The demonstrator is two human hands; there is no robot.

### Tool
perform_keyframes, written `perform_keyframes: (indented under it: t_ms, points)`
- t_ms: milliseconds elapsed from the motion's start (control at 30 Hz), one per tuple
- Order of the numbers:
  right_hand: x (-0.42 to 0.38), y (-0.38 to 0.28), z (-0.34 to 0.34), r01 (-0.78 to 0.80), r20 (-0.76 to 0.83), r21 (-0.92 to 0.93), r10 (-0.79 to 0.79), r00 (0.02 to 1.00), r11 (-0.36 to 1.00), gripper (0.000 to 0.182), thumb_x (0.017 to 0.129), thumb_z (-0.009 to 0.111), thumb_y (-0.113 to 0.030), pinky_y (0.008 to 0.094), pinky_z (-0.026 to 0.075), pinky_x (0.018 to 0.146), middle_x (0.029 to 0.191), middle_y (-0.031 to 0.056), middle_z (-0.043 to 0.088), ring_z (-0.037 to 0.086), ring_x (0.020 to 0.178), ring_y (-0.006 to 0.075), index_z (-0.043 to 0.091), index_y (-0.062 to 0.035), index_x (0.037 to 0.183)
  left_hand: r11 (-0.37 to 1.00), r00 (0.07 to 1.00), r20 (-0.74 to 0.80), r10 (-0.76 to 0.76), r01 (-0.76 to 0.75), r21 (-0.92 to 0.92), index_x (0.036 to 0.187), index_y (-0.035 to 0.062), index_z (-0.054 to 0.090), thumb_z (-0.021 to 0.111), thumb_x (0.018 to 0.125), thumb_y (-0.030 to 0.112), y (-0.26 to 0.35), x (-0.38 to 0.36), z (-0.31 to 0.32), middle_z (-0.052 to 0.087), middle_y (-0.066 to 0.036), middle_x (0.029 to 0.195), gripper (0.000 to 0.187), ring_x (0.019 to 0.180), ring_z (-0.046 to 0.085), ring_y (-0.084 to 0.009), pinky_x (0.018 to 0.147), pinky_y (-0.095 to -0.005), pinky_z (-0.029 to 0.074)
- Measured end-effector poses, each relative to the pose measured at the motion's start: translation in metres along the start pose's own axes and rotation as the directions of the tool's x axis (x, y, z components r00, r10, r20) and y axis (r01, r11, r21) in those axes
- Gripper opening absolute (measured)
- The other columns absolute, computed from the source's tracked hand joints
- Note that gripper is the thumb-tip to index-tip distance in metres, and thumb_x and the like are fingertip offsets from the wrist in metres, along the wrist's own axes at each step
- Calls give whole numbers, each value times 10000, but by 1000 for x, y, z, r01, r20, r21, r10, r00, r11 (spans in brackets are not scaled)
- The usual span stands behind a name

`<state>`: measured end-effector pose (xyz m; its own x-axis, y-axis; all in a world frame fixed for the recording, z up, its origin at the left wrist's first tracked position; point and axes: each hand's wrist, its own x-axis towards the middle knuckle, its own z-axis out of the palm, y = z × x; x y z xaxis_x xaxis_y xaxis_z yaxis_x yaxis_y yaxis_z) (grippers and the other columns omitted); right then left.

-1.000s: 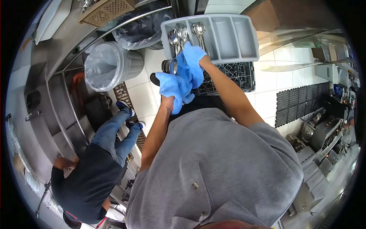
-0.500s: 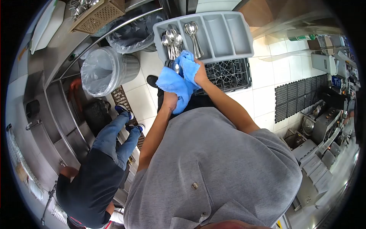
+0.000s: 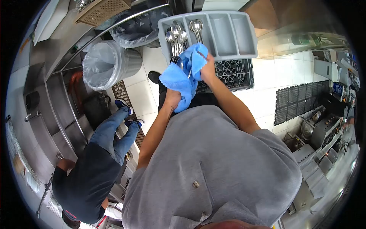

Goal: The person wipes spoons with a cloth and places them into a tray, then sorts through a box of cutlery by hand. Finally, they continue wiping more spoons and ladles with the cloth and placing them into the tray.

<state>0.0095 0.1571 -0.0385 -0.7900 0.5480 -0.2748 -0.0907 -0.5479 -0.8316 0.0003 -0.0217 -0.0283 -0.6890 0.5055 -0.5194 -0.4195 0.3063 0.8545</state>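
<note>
My left hand (image 3: 173, 100) is closed around the lower part of a blue cloth (image 3: 177, 81). Metal cutlery (image 3: 175, 60) pokes out of the cloth's upper fold, its tips pointing at the tray. My right hand (image 3: 207, 69) grips the cloth's other end, and a thin strip of metal shows between the two folds. What else the cloth wraps is hidden. Just beyond my hands is a grey cutlery tray (image 3: 249, 36) with several long compartments. Spoons (image 3: 176, 32) lie in its leftmost compartment, and more spoons (image 3: 196, 26) in the one beside it.
A black dish rack (image 3: 232, 74) sits beneath the tray. To the left are a lined bin (image 3: 131, 65), a second lined bin (image 3: 139, 32) and a tan perforated basket (image 3: 103, 11). Another person (image 3: 89, 183) works at a steel sink. A black mat (image 3: 301, 101) lies on the right floor.
My right hand has shifted slightly right and turned, lifting its end of the cloth. The cutlery tips at the cloth show differently. The whole view has shifted a little.
</note>
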Motion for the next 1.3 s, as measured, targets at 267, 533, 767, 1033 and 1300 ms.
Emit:
perform_keyframes:
  t_ms: [267, 533, 767, 1033, 1300]
  points:
    - [27, 28, 23, -222, 151, -560, 362, 920, 798, 281, 880, 558, -297, 290, 444, 652, 806, 40, 620, 568, 740, 137, 617, -23, 876, 894, 985, -31, -169, 140, -427, 1185, -20, 472, 469, 860, 27, -13, 10, -14, 545, -98, 1141, 329, 1013, 531, -196, 882, -316, 432]
    - [103, 36, 4, -177, -126, -943, 191, 974, 280, 540, 847, 525, -454, 385, 457, 772, 913, 228, 614, 600, 876, 316, 594, 69, 962, 882, 975, -120, -189, 114, -457, 1188, 0, 472, 473, 879, 59, -6, 5, -24, 546, -98, 1104, 315, 990, 535, -189, 869, -314, 439]
    - [32, 13, -67, -647, -180, -127, 624, 760, 752, 455, 865, 547, -366, 363, 504, 746, 942, 136, 628, 617, 856, 232, 563, 47, 1057, 904, 973, -124, -194, 129, -407, 1192, 14, 465, 477, 901, 121, -20, 14, -33, 545, -87, 1092, 311, 966, 540, -179, 834, -312, 463]
    - [45, 12, -3, -48, -6, -964, 158, 987, 262, 361, 815, 605, -294, 387, 513, 735, 948, 173, 636, 641, 811, 292, 590, 10, 1009, 868, 980, -96, -175, 107, -485, 1058, 37, 522, 449, 891, 82, 7, 37, -43, 581, -83, 962, 188, 851, 583, -186, 773, -328, 492]
    - [72, 29, 37, -123, -138, -989, 210, 968, -80, 226, 758, 580, -178, 407, 497, 788, 989, 177, 634, 613, 935, 333, 668, -42, 915, 943, 965, -217, -149, 73, -323, 1117, 35, 512, 434, 901, 112, -8, 12, -43, 573, -82, 1006, 243, 891, 565, -179, 780, -323, 477]
